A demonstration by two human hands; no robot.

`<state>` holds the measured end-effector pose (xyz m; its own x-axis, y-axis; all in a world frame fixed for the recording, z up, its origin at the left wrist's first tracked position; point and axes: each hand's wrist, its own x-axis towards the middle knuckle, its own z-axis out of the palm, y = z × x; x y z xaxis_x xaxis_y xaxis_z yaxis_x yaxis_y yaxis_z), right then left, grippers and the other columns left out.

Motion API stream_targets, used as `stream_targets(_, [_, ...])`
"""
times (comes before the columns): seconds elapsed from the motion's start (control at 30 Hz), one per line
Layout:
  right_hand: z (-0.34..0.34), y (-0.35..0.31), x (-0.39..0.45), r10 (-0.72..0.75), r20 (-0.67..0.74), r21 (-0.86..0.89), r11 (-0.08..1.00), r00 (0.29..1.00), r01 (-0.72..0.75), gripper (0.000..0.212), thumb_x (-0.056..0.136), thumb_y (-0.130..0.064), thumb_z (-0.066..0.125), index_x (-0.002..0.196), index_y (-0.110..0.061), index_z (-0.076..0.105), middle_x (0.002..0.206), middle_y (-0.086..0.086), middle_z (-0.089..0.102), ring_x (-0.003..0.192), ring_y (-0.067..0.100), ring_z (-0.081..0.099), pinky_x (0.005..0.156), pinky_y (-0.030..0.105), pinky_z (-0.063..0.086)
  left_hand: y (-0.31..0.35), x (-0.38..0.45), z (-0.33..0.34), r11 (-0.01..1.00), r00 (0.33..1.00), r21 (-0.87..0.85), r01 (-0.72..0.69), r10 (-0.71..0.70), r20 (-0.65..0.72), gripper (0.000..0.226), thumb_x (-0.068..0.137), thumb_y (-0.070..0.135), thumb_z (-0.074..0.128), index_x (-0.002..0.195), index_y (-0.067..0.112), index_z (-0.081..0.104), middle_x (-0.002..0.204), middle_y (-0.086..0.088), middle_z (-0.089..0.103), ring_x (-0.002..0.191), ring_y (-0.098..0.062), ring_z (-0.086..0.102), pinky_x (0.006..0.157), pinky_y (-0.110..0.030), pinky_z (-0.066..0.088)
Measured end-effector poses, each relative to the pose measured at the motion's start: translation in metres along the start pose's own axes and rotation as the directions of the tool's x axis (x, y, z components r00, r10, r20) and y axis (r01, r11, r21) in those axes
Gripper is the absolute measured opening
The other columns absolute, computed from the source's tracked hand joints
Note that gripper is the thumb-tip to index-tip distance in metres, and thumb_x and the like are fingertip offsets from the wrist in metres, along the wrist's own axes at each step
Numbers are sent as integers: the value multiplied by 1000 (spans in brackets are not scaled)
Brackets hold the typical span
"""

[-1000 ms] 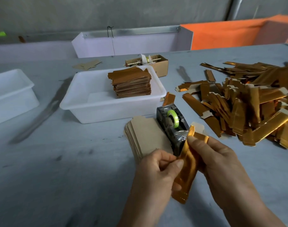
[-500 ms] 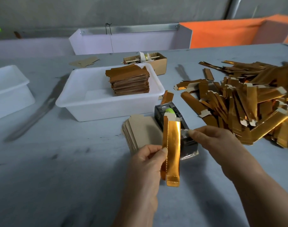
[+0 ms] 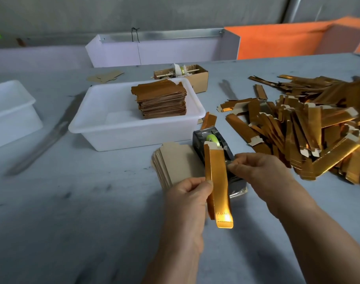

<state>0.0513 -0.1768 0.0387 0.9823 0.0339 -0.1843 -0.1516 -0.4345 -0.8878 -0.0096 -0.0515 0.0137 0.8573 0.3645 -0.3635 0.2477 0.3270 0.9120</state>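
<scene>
My left hand (image 3: 187, 203) pinches a long folded gold foil box (image 3: 219, 181) by its left edge and holds it upright above the table. Behind the box stands a dark tape dispenser (image 3: 215, 144) with a green tape roll (image 3: 212, 138). My right hand (image 3: 256, 171) is at the dispenser's front end, thumb and fingers pinched together on what looks like clear tape; the tape itself is hard to make out. A stack of flat brown card blanks (image 3: 175, 162) lies just left of the dispenser.
A white tub (image 3: 105, 128) holds a stack of gold blanks (image 3: 161, 101). A big heap of folded gold boxes (image 3: 310, 128) covers the right side. A second white tub (image 3: 9, 111) stands far left, a small cardboard box (image 3: 197, 75) behind.
My right hand let go of the gold box and moved to the dispenser's front. My left hand turned the box upright and lifted it in front of the dispenser.
</scene>
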Motion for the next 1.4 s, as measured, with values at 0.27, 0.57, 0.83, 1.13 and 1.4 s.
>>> stream_targets(0.27, [0,3,-20,-68,-134,128,988,989,85,19,87,-24,63,69,-17,63,131,-10,54,116,15,46,89,33,35,4,0,3,996,999,-89,-30,34,37,13,87,7,65,77,11,70,74,-12,65,67,-21,52,60,-28,41])
stream_targets(0.57, [12,18,-27,-161,-209,-167,978,965,127,16,87,-20,61,71,-19,64,124,-9,52,93,4,45,69,11,36,2,1,12,983,978,102,-151,134,158,7,89,16,64,86,15,70,62,7,64,53,-6,56,49,-20,42])
stream_targets(0.83, [18,28,-29,-91,-234,13,995,968,97,21,85,-15,64,65,-22,65,113,-12,55,86,-1,52,73,22,40,9,5,11,971,969,167,-173,137,206,6,90,14,63,87,15,69,61,9,66,49,-3,58,45,-16,42])
stream_targets(1.13, [12,23,-32,-337,-220,-575,803,916,157,6,86,-11,63,89,-8,68,122,5,55,110,24,51,80,23,40,13,4,14,923,969,309,-230,188,160,8,84,16,65,84,20,71,70,7,69,59,-8,59,51,-19,43])
stream_targets(1.4, [-27,-1,-50,-53,21,261,964,998,46,13,81,-19,58,76,-18,70,71,-6,68,71,10,64,65,26,47,16,1,13,961,978,236,-142,100,183,13,85,17,65,74,20,70,61,3,64,54,-11,53,50,-26,43])
